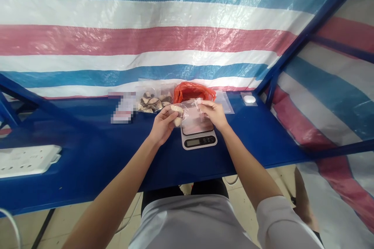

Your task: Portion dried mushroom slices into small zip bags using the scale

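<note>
A clear plastic bag is stretched between my two hands, above a kitchen scale. My left hand is closed on the bag's left end, where a few pale, cream-coloured pieces show; I cannot tell their kind. At the bag's other end, my right hand pinches the plastic between thumb and fingers. The scale has a white body, a small display and several buttons; its plate is partly covered by the bag. Behind it stands an open red plastic bag, its contents hidden.
Dark and cream pieces fill a clear bag at the back left, beside a blurred packet. A flat clear bag and a white round object lie to the right. A white power strip lies at the blue table's left.
</note>
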A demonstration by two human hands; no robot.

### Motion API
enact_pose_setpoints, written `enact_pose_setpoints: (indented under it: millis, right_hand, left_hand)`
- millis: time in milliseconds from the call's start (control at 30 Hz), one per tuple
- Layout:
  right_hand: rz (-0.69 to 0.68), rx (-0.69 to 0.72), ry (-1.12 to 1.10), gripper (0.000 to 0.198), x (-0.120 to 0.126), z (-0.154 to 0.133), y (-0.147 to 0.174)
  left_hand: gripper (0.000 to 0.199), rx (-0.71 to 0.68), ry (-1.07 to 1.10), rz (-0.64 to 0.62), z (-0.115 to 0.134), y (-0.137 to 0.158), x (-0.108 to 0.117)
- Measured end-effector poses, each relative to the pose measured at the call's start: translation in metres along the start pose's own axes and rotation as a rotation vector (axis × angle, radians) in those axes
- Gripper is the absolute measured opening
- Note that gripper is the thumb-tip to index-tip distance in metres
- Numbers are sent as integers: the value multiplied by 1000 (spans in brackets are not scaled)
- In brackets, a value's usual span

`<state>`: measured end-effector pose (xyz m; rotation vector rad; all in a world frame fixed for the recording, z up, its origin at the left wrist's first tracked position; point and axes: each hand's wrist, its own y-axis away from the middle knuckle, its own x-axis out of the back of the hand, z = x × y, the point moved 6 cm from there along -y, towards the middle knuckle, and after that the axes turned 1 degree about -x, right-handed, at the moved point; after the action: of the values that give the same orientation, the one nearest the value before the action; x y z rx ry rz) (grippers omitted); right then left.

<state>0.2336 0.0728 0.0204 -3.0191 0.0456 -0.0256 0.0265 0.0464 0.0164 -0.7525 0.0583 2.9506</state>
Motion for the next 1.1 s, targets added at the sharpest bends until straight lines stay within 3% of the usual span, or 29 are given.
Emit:
enact_pose_setpoints:
  millis: [100, 267, 367, 533, 700, 833, 1100]
  right_hand:
    - [40, -48, -3, 42, 3, 2, -3]
    - [-16, -119, -55, 44, -2, 3, -10]
    - [-45, -96, -87, 41, -9, -1, -14]
    - [-89, -57, -75, 37, -22, -6, -20]
    - [-78, -103, -78, 36, -25, 0, -22]
    - [-70, -158, -96, 34, -21, 3, -18]
    - [-127, -123, -36, 33, -18, -1, -10]
  left_hand:
    - [39, -97, -176, 45, 4, -6, 14]
    - [34, -426, -619, 180, 32, -8, 31]
    - [28, -593, -860, 179, 50, -3, 17]
    - [15, -797, -1182, 34, 59, 1, -28]
    - [18, -574, -1088, -76, 33, -22, -39]
    - [22, -426, -983, -42, 13, -33, -32]
    - [27, -306, -825, 39, 3, -30, -20]
